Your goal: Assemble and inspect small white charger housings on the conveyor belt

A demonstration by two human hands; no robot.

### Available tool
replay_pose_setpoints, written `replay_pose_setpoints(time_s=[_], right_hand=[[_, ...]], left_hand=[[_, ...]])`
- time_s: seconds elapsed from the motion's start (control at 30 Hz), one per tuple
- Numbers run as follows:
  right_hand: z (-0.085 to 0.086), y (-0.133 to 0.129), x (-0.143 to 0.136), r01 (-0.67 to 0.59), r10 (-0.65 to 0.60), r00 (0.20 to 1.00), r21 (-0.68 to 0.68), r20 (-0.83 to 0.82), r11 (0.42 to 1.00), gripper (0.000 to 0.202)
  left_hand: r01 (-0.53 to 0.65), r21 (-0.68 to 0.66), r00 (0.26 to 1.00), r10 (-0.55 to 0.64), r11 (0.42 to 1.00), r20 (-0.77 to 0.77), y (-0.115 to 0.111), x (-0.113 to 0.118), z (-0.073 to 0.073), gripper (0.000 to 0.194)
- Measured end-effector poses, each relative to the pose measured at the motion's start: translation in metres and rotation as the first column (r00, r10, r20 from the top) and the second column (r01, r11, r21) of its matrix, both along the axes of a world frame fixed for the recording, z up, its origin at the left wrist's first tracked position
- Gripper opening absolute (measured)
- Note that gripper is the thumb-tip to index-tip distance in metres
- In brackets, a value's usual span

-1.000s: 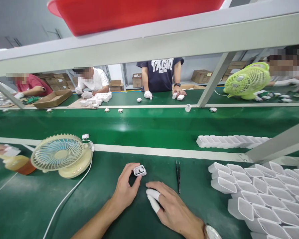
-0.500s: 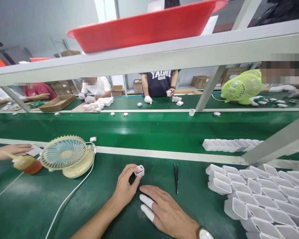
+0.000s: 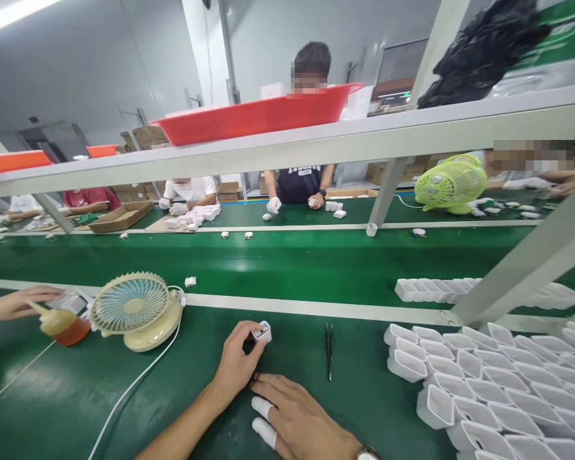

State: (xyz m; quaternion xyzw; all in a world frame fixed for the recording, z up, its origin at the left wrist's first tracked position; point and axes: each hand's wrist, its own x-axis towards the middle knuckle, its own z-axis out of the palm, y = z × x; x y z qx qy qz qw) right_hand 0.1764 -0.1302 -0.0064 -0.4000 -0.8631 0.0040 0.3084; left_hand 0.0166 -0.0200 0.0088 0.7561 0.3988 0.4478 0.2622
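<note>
My left hand [image 3: 238, 353] pinches a small white plastic housing [image 3: 265, 332], its open end showing something dark inside that I cannot make out. Just below and to the right, my right hand [image 3: 299, 409] lies nearly flat over the green table [image 3: 211, 421], fingers stretched out and nothing held. Two of its fingers wear white finger cots [image 3: 263, 423]. Black tweezers [image 3: 329, 351] rest on the table to the right of both hands. Further right stand rows of empty white housings [image 3: 489, 377], openings facing up.
A cream fan [image 3: 137, 306] with its white cable [image 3: 138, 382] stands on the left. Beside it are a squeeze bottle [image 3: 64, 327] and a co-worker's hand [image 3: 22, 301]. A green conveyor belt [image 3: 287, 265] runs behind. Overhead, a shelf [image 3: 268, 153] carries a red tray [image 3: 249, 121].
My view has tilted upward, showing more of the wall and the person opposite. The left hand keeps its hold on the housing; the right hand stays stretched out close by.
</note>
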Motion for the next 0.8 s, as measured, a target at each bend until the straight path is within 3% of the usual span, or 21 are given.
replay_pose_setpoints(time_s=[0.1, 0.37, 0.47, 0.57, 0.63, 0.73, 0.77, 0.8], right_hand=[[0.004, 0.000, 0.001, -0.017, 0.018, 1.000, -0.037, 0.014, 0.999, 0.026], [0.017, 0.001, 0.003, -0.056, 0.063, 0.996, -0.105, 0.062, 0.993, 0.027], [0.019, 0.002, 0.003, -0.051, 0.062, 0.995, -0.127, 0.081, 0.991, 0.029], [0.021, 0.002, 0.003, -0.050, 0.066, 0.991, -0.136, 0.114, 0.989, 0.032], [0.023, 0.003, 0.003, -0.055, 0.074, 0.987, -0.132, 0.143, 0.990, 0.034], [0.025, 0.005, 0.003, -0.063, 0.087, 0.981, -0.138, 0.175, 0.988, 0.036], [0.024, 0.005, 0.003, -0.064, 0.091, 0.979, -0.151, 0.183, 0.986, 0.036], [0.023, 0.005, 0.002, -0.053, 0.087, 0.978, -0.177, 0.190, 0.983, 0.035]], left_hand=[[-0.050, -0.011, 0.998, 0.050, 0.999, -0.029, 0.024, 0.004, 0.004, 0.021], [-0.232, -0.009, 0.970, 0.230, 0.973, -0.076, 0.119, 0.009, 0.017, 0.023], [-0.282, -0.010, 0.956, 0.280, 0.959, -0.091, 0.130, 0.013, 0.020, 0.029], [-0.288, 0.031, 0.954, 0.290, 0.957, -0.082, 0.120, 0.029, 0.029, 0.047], [-0.196, 0.054, 0.976, 0.200, 0.979, -0.084, 0.099, 0.048, 0.039, 0.048], [0.153, 0.014, 0.980, -0.150, 0.988, -0.134, 0.051, 0.082, 0.056, 0.029], [0.304, -0.018, 0.939, -0.303, 0.952, -0.166, 0.032, 0.093, 0.062, 0.023], [0.507, -0.065, 0.830, -0.507, 0.859, -0.234, 0.014, 0.105, 0.067, 0.025]])
